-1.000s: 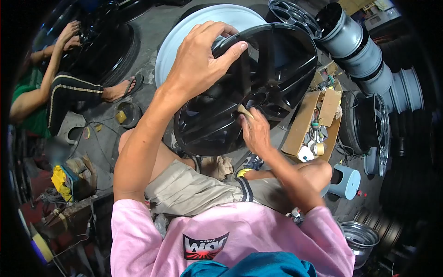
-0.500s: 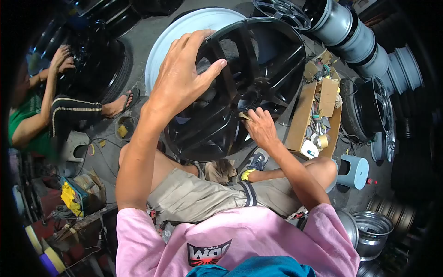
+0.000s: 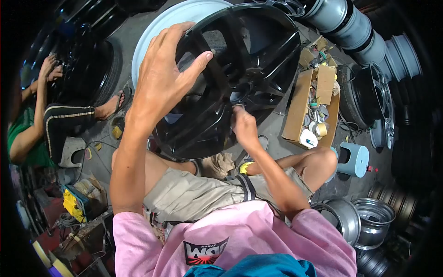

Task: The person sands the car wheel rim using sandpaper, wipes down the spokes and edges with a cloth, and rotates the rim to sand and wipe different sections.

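A black spoked wheel rim (image 3: pixel 203 131) stands tilted in front of me, above my legs. My left hand (image 3: pixel 161 76) holds its upper left edge, the fingers over the outer lip and the thumb reaching out over the spokes. Near the hub, below the round centre hole (image 3: pixel 240 94), my right hand (image 3: pixel 245 127) is closed against a spoke, slightly blurred. The small tan piece of sandpaper in its fingertips is mostly hidden now. Behind the black rim leans a larger pale rim (image 3: pixel 145 46).
To the right stand a cardboard box (image 3: pixel 295 108) of tools and tape, a light blue stool (image 3: pixel 353 159) and stacked silver rims (image 3: pixel 353 30). Chrome rims (image 3: pixel 374 221) lie at the lower right. At the left a co-worker's hands (image 3: pixel 50 69) are at another dark wheel (image 3: pixel 99 69).
My right hand has moved left along the spoke beside the hub, and its wrist has turned. The whole view has shifted slightly. My left hand keeps its hold on the wheel rim.
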`<state>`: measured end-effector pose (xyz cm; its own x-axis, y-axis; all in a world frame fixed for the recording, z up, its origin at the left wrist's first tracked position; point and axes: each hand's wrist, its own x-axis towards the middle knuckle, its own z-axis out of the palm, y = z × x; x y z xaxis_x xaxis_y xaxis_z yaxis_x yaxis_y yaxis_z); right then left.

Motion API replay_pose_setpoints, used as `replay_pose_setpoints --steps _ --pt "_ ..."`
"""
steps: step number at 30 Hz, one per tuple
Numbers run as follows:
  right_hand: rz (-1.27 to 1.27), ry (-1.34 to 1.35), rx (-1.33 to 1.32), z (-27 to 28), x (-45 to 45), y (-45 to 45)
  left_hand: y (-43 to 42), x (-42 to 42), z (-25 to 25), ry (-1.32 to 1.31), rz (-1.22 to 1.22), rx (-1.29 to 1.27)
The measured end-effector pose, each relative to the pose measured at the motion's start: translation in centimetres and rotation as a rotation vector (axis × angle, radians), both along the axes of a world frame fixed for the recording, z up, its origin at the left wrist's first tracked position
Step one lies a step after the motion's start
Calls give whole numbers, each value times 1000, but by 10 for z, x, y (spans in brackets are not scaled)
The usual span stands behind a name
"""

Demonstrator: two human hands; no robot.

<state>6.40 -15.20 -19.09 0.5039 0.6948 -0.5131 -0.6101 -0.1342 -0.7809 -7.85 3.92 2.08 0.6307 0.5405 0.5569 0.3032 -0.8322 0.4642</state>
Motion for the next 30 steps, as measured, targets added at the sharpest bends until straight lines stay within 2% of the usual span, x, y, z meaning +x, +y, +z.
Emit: replay_pose_setpoints --steps 2,3,4,7,9,10,13,14,16,17,18,20,22,24,26,27,28,30 --pt "420 -1699 31 -13 26 -17 -1 0 0 3 -1 28" --pt "702 -1736 -97 14 45 -23 -1 0 0 9 -3 17" --pt "753 -1764 -21 24 65 -25 0 -1 0 15 -5 7" --pt "766 -1776 -36 57 97 -38 3 -5 -3 47 -15 11" --pt "647 -1886 3 62 106 -41 5 -7 -3 47 -25 -14" --pt "639 -1880 -3 59 109 -37 6 -6 -2 47 -43 -30" --pt "662 -2197 84 35 122 -8 6 -2 2 57 -49 -49" --pt "659 -2196 84 23 119 -8 7 -2 3 52 -41 -52" --pt "576 -2158 -30 9 104 -6 7 -2 2 50 -35 -44" --pt "440 -2025 -46 -3 93 -6 6 -3 0 48 -28 -36" --pt "187 -1800 73 -17 79 0 4 -4 1 39 -18 -42" --pt "153 -779 -56 -11 63 1 1 -3 6 52 -19 -71" --pt "245 121 179 -1 105 -27 -1 -2 8 56 -25 -75" --pt "261 195 193 19 96 -52 2 -2 4 58 -4 -94" --pt "211 -773 -212 22 88 -70 4 -4 2 40 -39 -70" --pt "188 -1026 -158 24 86 -69 4 -3 3 34 -45 -63" --pt "173 -1034 -154 28 88 -63 2 -3 5 50 -49 -64" --pt "427 -1812 17 36 94 -38 1 -2 12 62 -55 -46"
